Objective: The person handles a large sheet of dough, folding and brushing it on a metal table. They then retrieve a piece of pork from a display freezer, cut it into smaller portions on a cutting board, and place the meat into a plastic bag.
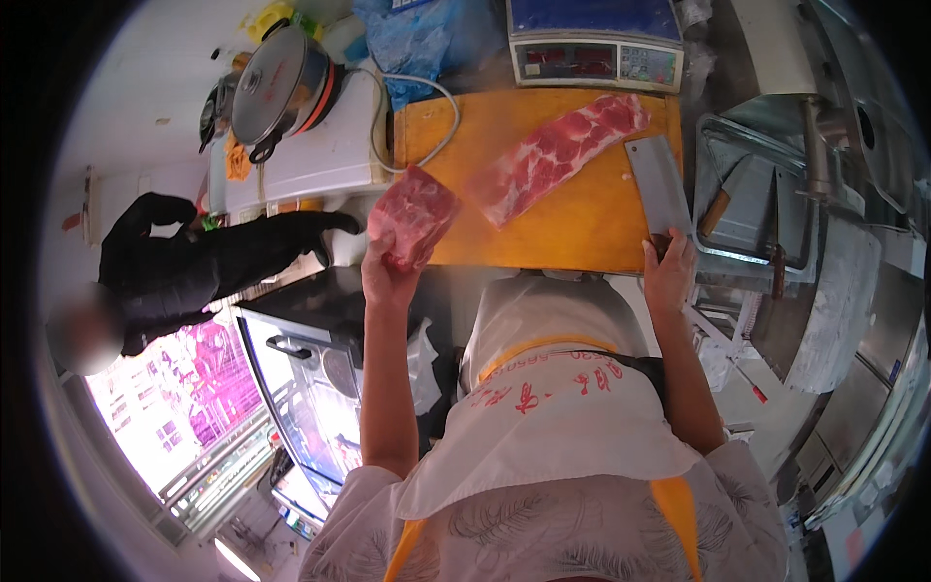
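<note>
My left hand [390, 270] grips a thick block of raw red meat [413, 214], lifted at the left edge of the yellow cutting board [567, 236]. A long slab of raw meat with white fat [556, 156] lies slantwise across the board. At the board's right side rests a cleaver [658, 182], its broad blade pointing away from me. My right hand [668, 270] is around the cleaver's dark handle, near the board's front edge. The fingers partly hide that handle.
Behind the board stands a digital scale [596, 62]. To the right, a metal tray [756, 251] holds knives. A lidded pot [280, 91] sits on the white surface at left, with a cable [454, 109] looping onto the board. A person in black sleeves [240, 251] reaches in from the left.
</note>
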`<action>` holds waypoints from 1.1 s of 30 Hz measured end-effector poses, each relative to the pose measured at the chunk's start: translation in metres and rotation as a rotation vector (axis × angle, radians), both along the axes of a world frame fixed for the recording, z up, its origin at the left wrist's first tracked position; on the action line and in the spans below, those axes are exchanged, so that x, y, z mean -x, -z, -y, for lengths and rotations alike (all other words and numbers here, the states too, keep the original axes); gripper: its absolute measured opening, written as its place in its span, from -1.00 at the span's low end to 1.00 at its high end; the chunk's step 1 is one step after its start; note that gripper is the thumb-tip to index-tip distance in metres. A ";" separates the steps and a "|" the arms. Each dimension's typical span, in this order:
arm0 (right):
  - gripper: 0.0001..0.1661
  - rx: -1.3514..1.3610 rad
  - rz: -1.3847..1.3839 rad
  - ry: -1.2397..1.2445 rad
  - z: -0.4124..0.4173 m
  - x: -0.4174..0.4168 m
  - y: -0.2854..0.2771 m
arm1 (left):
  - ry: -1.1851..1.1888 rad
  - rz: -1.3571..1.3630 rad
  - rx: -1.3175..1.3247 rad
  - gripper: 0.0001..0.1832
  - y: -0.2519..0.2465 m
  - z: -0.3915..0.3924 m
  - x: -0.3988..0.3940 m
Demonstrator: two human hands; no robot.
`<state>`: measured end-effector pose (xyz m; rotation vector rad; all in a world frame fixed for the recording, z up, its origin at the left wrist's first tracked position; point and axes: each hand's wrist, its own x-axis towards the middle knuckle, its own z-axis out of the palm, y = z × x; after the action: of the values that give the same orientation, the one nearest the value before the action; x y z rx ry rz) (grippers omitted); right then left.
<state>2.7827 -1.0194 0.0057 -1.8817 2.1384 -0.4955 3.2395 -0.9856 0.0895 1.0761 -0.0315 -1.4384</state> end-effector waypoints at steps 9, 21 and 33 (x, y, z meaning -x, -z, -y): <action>-0.58 0.076 -0.042 0.047 -0.010 -0.015 -0.024 | 0.212 0.025 0.053 -0.53 0.064 0.170 0.000; -0.69 0.046 0.214 0.164 -0.003 -0.038 -0.035 | 0.512 0.892 -0.359 -0.68 0.075 0.122 -0.005; -0.20 -0.163 0.065 -0.173 0.248 -0.068 0.001 | 0.338 0.479 -0.534 -0.77 0.078 0.058 0.087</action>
<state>2.8508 -1.2672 0.0050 -1.9090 1.8923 -0.3306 3.1520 -1.0440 0.0118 1.9152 -0.1877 -1.4905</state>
